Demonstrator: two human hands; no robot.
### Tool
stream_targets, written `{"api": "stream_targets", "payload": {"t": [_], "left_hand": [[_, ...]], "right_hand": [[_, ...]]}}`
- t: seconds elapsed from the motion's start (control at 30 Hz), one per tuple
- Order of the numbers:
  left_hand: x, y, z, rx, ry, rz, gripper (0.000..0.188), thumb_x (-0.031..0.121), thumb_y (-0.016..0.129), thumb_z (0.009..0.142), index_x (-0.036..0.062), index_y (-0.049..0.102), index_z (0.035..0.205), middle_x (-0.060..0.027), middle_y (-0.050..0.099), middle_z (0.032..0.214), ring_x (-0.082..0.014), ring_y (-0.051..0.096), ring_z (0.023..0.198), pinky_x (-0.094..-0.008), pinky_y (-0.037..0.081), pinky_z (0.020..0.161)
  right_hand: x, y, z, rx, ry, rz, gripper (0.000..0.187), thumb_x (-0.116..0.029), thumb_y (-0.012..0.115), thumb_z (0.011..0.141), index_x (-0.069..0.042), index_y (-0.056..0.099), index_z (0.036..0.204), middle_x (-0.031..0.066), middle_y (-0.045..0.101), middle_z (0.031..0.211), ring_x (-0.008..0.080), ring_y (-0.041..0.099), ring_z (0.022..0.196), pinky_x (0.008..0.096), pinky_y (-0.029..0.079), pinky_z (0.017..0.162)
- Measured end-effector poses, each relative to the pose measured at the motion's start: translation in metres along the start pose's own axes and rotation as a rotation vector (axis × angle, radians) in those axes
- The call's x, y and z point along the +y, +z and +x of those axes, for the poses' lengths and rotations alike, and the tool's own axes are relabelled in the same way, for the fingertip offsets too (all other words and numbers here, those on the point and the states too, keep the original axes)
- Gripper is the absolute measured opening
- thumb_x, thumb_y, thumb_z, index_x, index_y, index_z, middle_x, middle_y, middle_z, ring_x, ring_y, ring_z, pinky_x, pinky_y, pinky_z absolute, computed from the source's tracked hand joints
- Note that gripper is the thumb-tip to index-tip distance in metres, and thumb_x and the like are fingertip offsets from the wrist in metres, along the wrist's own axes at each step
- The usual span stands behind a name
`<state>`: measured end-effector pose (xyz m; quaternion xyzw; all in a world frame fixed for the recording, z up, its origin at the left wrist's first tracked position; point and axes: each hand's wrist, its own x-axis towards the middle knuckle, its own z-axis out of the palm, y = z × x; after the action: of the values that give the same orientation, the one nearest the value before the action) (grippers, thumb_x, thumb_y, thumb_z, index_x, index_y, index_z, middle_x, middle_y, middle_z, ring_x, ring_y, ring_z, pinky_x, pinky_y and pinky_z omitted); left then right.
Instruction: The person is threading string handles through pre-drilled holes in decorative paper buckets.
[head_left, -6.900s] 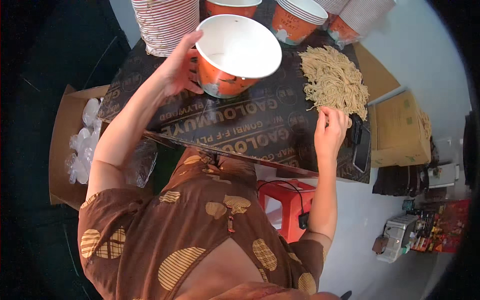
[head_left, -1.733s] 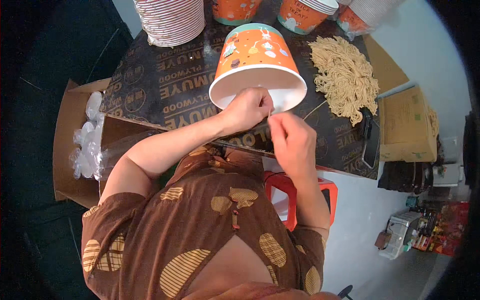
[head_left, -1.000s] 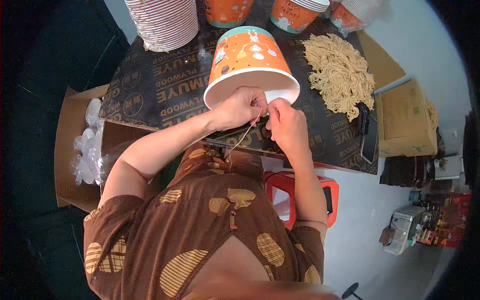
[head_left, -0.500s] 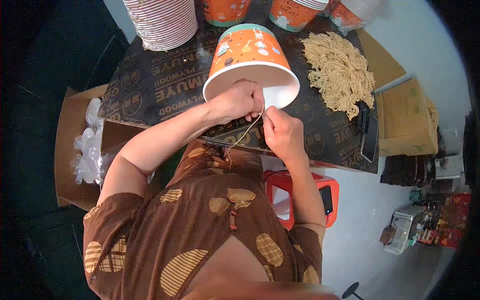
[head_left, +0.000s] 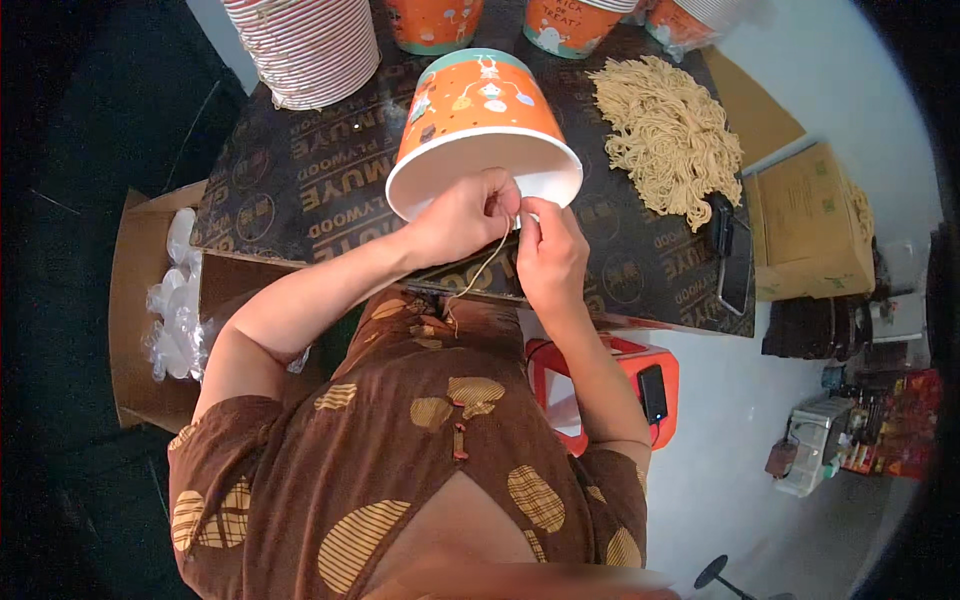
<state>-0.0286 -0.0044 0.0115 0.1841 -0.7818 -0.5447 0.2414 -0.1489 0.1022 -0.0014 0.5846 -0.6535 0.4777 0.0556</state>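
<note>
An orange paper bucket (head_left: 480, 105) with a green base band and cartoon figures lies tipped on the dark table, its white-rimmed mouth toward me. Right at that mouth, my left hand (head_left: 468, 215) pinches a thin beige string (head_left: 487, 262) near the rim. Close beside it my right hand (head_left: 550, 250) is closed too, thumb and fingertips pressed together on the same string. One end of the string dangles past the table's front edge toward my lap. Exactly how the string meets the bucket is hidden by my fingers.
A heap of beige string (head_left: 665, 135) lies at the table's right, beside a dark phone-like device (head_left: 735, 265). Stacked white-rimmed buckets (head_left: 305, 50) stand at the far left, more orange buckets (head_left: 435, 22) behind. A cardboard box (head_left: 150, 300) holds clear plastic pieces; a red stool (head_left: 620, 390) stands below.
The view has shifted slightly. My hands stay together at the bucket's mouth, with the left fingers a little more opened out and the right fingertips now nearer the rim.
</note>
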Motion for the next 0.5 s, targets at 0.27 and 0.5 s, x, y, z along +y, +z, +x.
{"api": "stream_targets", "payload": {"t": [0.27, 0.5], "left_hand": [[0.002, 0.015, -0.001, 0.251, 0.418, 0.395, 0.014, -0.005, 0.060, 0.077, 0.0019, 0.054, 0.089, -0.0130, 0.058, 0.078, -0.0318, 0.060, 0.074, -0.0387, 0.049, 0.064], [-0.005, 0.011, 0.000, 0.198, 0.330, 0.522, 0.010, -0.001, 0.060, 0.081, 0.0024, 0.052, 0.086, -0.0161, 0.057, 0.078, -0.0384, 0.060, 0.074, -0.0432, 0.048, 0.063]], "right_hand": [[0.000, 0.001, 0.001, -0.040, 0.000, -0.018, 0.023, -0.001, 0.061, 0.083, -0.002, 0.055, 0.104, 0.0217, 0.061, 0.090, 0.0421, 0.060, 0.081, 0.0487, 0.048, 0.069], [0.001, 0.000, 0.001, -0.072, 0.063, -0.021, 0.027, -0.004, 0.059, 0.085, -0.005, 0.057, 0.112, 0.0208, 0.063, 0.094, 0.0409, 0.062, 0.083, 0.0485, 0.049, 0.072]]}}
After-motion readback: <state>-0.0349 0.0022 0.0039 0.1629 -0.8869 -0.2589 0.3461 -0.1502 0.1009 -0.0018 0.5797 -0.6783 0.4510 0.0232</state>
